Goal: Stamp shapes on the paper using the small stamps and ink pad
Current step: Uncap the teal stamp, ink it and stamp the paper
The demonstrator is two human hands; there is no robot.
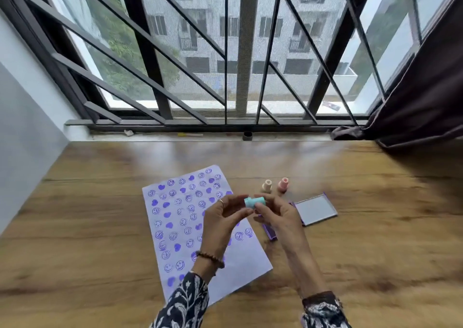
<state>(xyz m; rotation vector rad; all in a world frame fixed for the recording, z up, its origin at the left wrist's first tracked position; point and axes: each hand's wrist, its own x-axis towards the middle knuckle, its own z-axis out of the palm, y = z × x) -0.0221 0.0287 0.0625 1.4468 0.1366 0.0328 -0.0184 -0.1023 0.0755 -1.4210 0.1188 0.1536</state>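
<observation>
A white sheet of paper (185, 227) lies on the wooden table, covered with several purple smiley and heart prints. Both my hands are raised above its right edge. My left hand (223, 220) and my right hand (278, 215) together pinch a small teal stamp (254, 202), held sideways between the fingertips. A cream stamp (267, 185) and a pink stamp (283, 184) stand upright on the table just behind my hands. The purple ink pad (271, 232) is partly hidden under my right hand, its open lid (315, 210) lying flat to the right.
The wooden table (87, 215) runs to a window sill with a dark metal grille (225, 77). Small bits lie on the sill, among them a dark round cap (247, 135). A dark curtain (426, 102) hangs at the right, touching the table's far corner.
</observation>
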